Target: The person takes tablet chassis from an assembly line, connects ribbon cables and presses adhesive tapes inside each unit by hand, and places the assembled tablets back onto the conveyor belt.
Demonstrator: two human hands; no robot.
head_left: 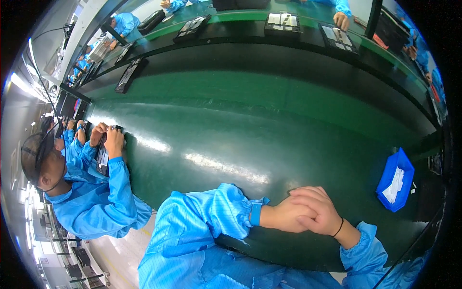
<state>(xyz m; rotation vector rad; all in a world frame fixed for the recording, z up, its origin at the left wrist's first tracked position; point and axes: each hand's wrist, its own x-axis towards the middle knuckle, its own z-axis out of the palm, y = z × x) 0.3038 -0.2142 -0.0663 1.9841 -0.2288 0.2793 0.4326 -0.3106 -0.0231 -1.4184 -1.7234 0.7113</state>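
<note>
My two hands rest together above the near edge of the green tabletop (226, 139). My right hand (321, 206), with a thin black band at its wrist, lies across my left hand (280, 216), its fingers closed around it. The fingers of my left hand are mostly covered by the right, so their pose is hidden. No tool or part shows in either hand. To the right of them is a blue plastic bin (384, 177) holding small white pieces (394, 185).
A person in blue (96, 207) at left handles a dark flat device (103, 156). Along the raised far ledge lie black-framed flat units (282, 22), (191, 27); another person's hand (341, 21) touches one (338, 37). Another dark unit (129, 77) sits at the back left.
</note>
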